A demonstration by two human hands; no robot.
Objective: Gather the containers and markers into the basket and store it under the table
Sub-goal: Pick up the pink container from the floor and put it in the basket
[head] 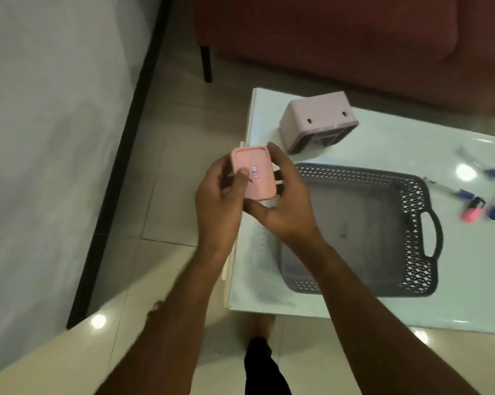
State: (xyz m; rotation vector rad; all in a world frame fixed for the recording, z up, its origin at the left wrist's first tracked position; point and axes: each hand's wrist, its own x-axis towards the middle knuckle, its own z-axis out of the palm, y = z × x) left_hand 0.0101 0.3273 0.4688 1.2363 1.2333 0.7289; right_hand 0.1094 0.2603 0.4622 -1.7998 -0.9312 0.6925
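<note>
A small pink container [259, 178] with a sticker on its face is held up between both hands, just off the table's left edge. My left hand [220, 206] grips its left side with the thumb on the face. My right hand [283, 203] cups its right side and bottom. The grey perforated basket [414, 238] with a side handle sits on the white table [454, 303], with nothing visible in it. A pale mauve container [316, 121] lies tipped on its side behind the basket. Several markers [474, 201], blue-capped and one pink, lie to the basket's right.
A red sofa [354, 38] with a dark leg stands behind the table. The glossy tiled floor [166, 172] runs along the table's left, bordered by a dark skirting and a grey wall. My foot and a dark trouser leg show below the table's near edge.
</note>
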